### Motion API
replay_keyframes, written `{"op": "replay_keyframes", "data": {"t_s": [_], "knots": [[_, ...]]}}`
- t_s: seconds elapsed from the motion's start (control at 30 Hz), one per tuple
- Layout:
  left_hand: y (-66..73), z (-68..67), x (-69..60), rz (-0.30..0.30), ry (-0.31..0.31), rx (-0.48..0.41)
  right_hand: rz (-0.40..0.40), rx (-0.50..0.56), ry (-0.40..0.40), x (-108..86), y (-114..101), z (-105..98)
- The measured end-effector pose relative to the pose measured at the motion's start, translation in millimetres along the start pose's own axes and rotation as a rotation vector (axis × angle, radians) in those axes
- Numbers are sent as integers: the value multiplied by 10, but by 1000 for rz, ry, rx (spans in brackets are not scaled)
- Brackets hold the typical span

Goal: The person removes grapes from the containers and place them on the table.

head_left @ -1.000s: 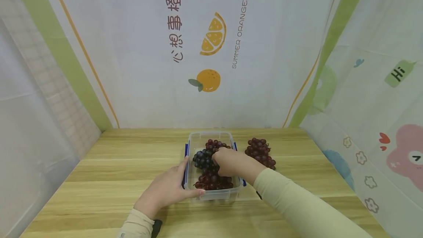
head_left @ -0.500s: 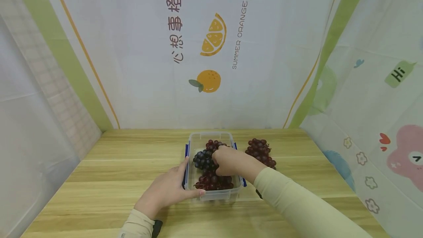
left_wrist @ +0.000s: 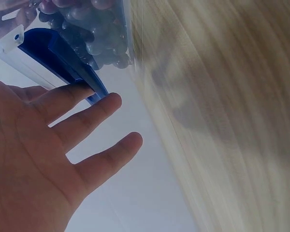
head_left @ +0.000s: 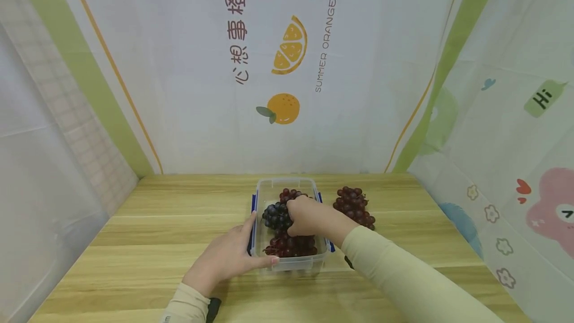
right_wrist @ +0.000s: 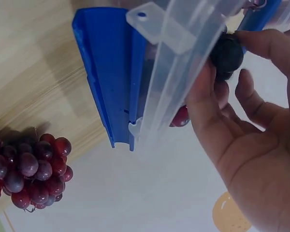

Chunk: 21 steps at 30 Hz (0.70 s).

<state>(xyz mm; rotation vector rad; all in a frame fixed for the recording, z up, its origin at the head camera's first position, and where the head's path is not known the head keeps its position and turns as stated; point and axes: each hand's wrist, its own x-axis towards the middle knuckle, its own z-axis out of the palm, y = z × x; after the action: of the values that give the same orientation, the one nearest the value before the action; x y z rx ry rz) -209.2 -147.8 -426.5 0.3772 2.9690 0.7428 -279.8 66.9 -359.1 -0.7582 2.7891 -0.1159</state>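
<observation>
A clear plastic food container (head_left: pixel 291 264) with blue side clips (left_wrist: pixel 63 58) stands in the middle of the head view. Inside lie a bunch of dark blue-black grapes (head_left: pixel 276 216) and bunches of red grapes (head_left: pixel 290 246). My right hand (head_left: pixel 311 216) reaches in over the right wall and pinches the dark bunch; the right wrist view has a dark grape (right_wrist: pixel 227 54) between thumb and fingers. My left hand (head_left: pixel 228 253) rests against the container's left side, thumb on the front rim. Its fingers (left_wrist: pixel 101 159) spread straight beside the clip.
Another bunch of red grapes (head_left: pixel 353 207) lies on the wooden table (head_left: pixel 170 233) to the right of the container. A printed white cloth (head_left: pixel 206 128) hangs behind the table, and more cloth hangs at both sides.
The right hand has shifted very slightly left within the container. The left hand, the container and the bunch outside have stayed in place.
</observation>
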Motion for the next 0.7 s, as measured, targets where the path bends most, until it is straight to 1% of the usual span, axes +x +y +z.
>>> {"op": "replay_keyframes", "data": {"t_s": [0.17, 0.3, 0.37, 0.5, 0.7], "knots": [[5, -3, -6, 3, 3, -1, 21, -116, 32, -1, -41, 14], [8, -15, -17, 0, 2, -14, 16, -199, 77, 18, -62, 28], [10, -21, -21, -2, 0, -20, 9, -222, 95, 39, -63, 35], [13, -22, -23, 1, 0, -19, 13, -220, 94, 74, -52, 55], [15, -22, -18, 1, 0, -6, 46, -170, 65, 99, -15, 90]]}}
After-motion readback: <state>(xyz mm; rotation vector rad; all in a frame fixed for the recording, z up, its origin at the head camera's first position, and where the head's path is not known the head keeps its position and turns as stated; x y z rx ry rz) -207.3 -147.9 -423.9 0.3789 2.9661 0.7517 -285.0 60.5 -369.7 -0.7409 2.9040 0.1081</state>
